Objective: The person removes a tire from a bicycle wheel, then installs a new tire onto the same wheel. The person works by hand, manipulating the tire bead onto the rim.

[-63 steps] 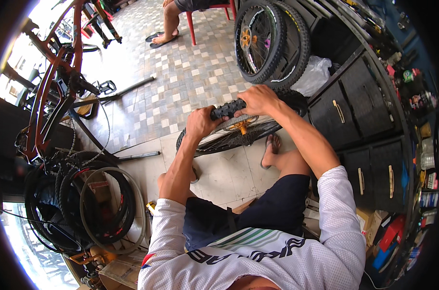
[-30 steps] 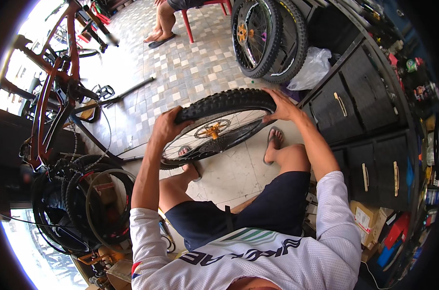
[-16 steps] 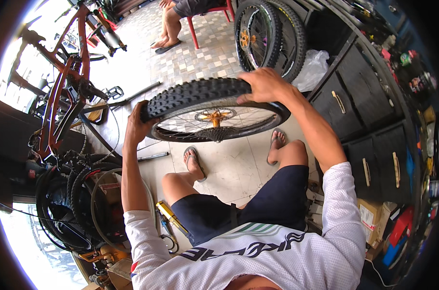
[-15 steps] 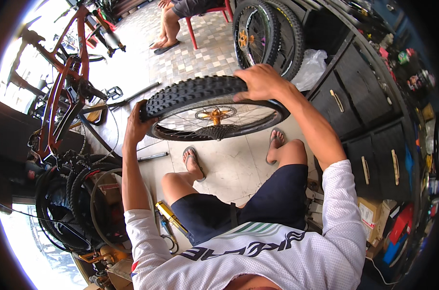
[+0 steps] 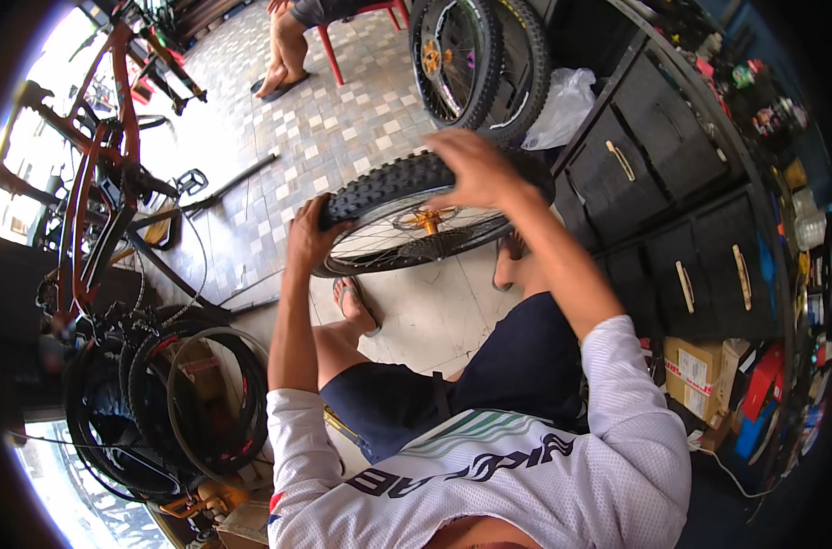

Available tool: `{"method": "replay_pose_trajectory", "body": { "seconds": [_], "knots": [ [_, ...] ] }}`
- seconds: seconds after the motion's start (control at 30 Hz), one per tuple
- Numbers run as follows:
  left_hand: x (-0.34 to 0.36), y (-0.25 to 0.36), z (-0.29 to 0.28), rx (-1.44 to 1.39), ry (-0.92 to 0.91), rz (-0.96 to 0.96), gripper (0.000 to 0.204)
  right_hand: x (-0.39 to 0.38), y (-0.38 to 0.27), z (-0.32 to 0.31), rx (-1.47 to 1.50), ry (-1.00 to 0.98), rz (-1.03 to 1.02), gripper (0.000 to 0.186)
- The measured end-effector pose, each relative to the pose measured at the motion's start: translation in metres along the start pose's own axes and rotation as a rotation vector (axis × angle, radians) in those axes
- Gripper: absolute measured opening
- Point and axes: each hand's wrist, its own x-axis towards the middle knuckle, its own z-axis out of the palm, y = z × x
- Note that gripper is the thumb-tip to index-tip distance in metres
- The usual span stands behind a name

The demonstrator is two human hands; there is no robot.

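Left hand (image 5: 308, 233) grips the wheel (image 5: 407, 220) at its 9 o'clock, fingers wrapped on tyre; right hand (image 5: 475, 169) clasps the tread near 2 o'clock.

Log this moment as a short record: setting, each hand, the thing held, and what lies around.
setting: tiled workshop floor, person seated
left hand: gripping the near-left edge of the bicycle wheel
right hand: laid over the wheel's knobby tyre on top
wheel: held up above the knees, tilted nearly flat, gold hub visible
left side: red bicycle frame, pile of tyres
right side: black drawers
behind: two wheels leaning, plastic bag
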Motion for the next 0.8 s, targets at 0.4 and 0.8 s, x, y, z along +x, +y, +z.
{"method": "replay_pose_trajectory", "body": {
  "seconds": [0.4,0.8],
  "knots": [
    [0.030,0.058,-0.025,0.322,0.016,0.097,0.098,-0.017,0.044,0.037,0.195,-0.053,0.243,0.086],
    [0.034,0.077,-0.104,0.337,0.135,0.204,0.044,0.023,-0.034,-0.045,0.289,0.216,-0.142,0.105]
  ]
}}
